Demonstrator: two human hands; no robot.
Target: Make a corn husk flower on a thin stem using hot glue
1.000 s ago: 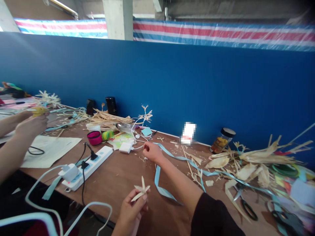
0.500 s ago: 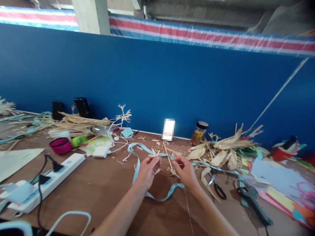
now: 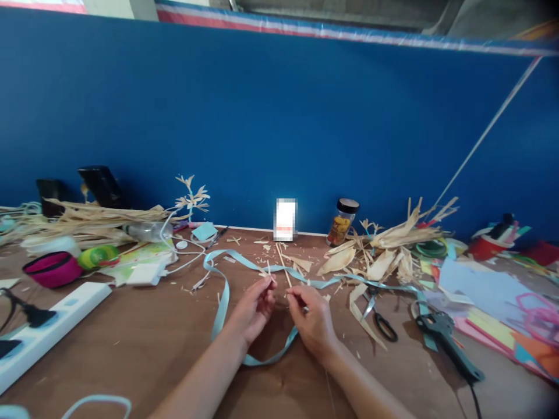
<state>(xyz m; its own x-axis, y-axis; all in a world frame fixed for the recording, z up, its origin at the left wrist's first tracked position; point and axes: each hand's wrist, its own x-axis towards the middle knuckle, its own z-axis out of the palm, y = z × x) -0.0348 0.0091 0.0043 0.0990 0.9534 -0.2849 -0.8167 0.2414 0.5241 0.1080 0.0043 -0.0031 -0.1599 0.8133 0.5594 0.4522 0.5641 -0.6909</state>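
Note:
My left hand (image 3: 257, 308) pinches a small pale corn husk piece (image 3: 269, 272) whose thin tips stick up from the fingertips. Close by on the right, my right hand (image 3: 312, 319) has thumb and forefinger pressed together; what they grip is too small to make out. A thin straw-coloured stick (image 3: 283, 265) runs toward the right fingertips, and I cannot tell whether it touches them. A light blue ribbon (image 3: 222, 302) curls over the table around both hands. Below the right wrist a fine thread (image 3: 329, 387) hangs faintly visible.
Scissors (image 3: 381, 323) and a glue gun (image 3: 449, 343) lie to the right, near paper sheets (image 3: 474, 285) and dried husks (image 3: 402, 241). A lidded jar (image 3: 342, 224) and a blurred bright phone (image 3: 286, 218) stand by the blue partition (image 3: 262, 128). A power strip (image 3: 56, 331) lies left.
The view has tilted down and swung slightly right. My right hand has come closer to the left, its fingertips now near the stick. The left hand keeps its pinch on the husk piece.

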